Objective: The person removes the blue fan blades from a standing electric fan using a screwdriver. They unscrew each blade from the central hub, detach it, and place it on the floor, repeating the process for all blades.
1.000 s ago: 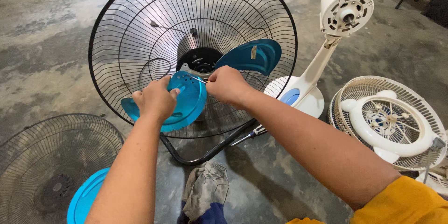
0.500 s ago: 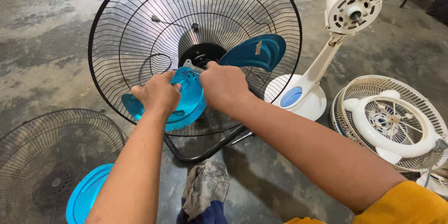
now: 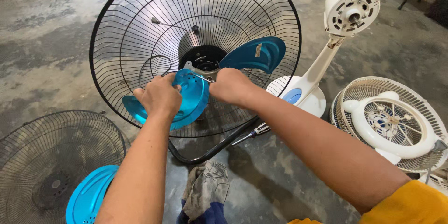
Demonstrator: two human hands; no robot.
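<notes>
view from above of two bare arms reaching forward over a stained grey concrete floor (image 3: 51,42). a large round black wire fan guard (image 3: 140,23) stands tilted on the floor, facing the viewer, with a dark motor hub (image 3: 204,58) at its centre. two glossy blue metal fan blades sit at the hub: one blue blade (image 3: 254,55) points up and to the right, untouched; the other, a lower blue blade (image 3: 193,105), hangs down to the left. the left hand (image 3: 158,97) is curled around this lower blade, fingers wrapped over its edge. the right hand (image 3: 231,86) is bunched with its fingertips pressed together at the blade's root beside the hub; what it pinches is hidden by the fingers.

just behind the right forearm a screwdriver with a black and white handle (image 3: 252,134) lies on the floor. to the right stands a white plastic fan stand with a bare motor head (image 3: 350,9), and beside it lies a cream plastic fan grille (image 3: 389,123). at lower left lie a second black wire guard (image 3: 56,158) and a loose blue blade (image 3: 88,196). a crumpled grey rag (image 3: 205,191) lies at the bottom centre.
</notes>
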